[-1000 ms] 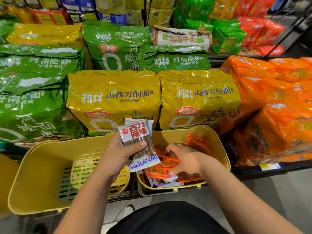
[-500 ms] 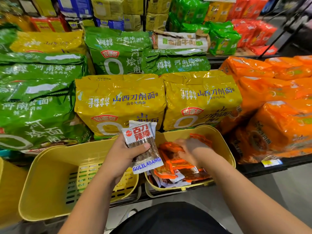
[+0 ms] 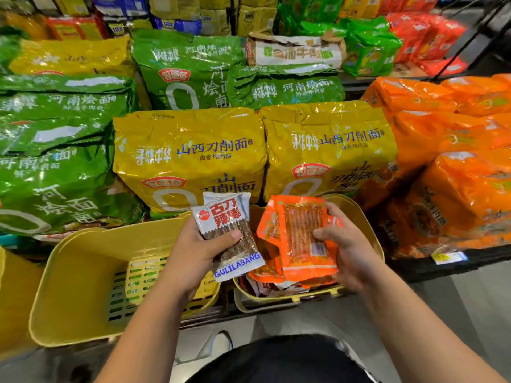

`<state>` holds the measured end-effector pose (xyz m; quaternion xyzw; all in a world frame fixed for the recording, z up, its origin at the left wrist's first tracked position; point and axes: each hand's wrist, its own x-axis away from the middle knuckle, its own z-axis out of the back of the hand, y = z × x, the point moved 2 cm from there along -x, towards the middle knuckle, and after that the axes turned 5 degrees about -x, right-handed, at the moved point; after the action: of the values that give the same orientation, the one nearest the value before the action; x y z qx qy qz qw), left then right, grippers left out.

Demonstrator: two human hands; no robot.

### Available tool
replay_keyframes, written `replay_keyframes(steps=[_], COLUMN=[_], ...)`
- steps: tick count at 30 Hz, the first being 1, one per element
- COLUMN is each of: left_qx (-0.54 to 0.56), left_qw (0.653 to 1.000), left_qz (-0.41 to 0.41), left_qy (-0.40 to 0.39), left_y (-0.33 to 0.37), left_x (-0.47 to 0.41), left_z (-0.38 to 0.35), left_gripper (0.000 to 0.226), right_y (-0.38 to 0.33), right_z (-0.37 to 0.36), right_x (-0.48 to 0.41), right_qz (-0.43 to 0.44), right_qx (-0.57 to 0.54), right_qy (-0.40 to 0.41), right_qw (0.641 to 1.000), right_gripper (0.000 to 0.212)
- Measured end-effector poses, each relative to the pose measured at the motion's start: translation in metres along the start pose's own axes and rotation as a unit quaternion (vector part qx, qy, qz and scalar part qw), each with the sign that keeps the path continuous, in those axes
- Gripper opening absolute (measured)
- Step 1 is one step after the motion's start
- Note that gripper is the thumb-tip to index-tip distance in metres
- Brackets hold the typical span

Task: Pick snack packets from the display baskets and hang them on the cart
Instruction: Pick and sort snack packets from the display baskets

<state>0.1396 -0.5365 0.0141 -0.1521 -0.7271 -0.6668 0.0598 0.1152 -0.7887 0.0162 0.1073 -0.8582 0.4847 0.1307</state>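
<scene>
"Above the basket under the right hand, what was being held?"

"The right hand [image 3: 348, 250] gripped an orange packet [image 3: 301, 233], thumb across its front and fingers curled behind. It was held just over the yellow basket [image 3: 369, 230], where more orange packets lay."

"And the other hand?"

"The left hand [image 3: 193, 252] pinched a white packet [image 3: 226, 225] between thumb and fingers. It stood upright just beside the orange one, with a second yellow basket [image 3: 83, 272] below and to that hand's outer side."

"Which step was that?"

"Picking, by my reading. Both packets were out of the baskets and neither was hung. No cart showed anywhere."

"So what did the next move call for?"

"Probably turning away from the big noodle bags [image 3: 188, 150] beyond the hands and finding the cart. Each packet would then need its top edge presented to a hook. Whether the packets had hanging holes, I couldn't tell."
</scene>
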Motion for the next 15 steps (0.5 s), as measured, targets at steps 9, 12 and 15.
replay_keyframes(steps=[9, 12, 15], left_qx=[0.026, 0.040, 0.052], left_qw=[0.993, 0.985, 0.975], left_qz=[-0.027, -0.041, -0.048], left_qy=[0.114, 0.165, 0.209], left_y=[-0.003, -0.009, -0.017], left_x=[0.045, 0.067, 0.095], left_z=[-0.033, -0.046, -0.058], left_gripper=[0.042, 0.037, 0.043], right_y=[-0.006, -0.002, 0.003], right_z=[0.002, 0.009, 0.015], right_x=[0.003, 0.005, 0.005], right_qz=[-0.118, -0.141, -0.181], right_qx=[-0.098, -0.106, -0.107], right_qy=[-0.027, -0.056, -0.079], right_qw=[0.988, 0.983, 0.975], right_gripper=[0.039, 0.041, 0.043])
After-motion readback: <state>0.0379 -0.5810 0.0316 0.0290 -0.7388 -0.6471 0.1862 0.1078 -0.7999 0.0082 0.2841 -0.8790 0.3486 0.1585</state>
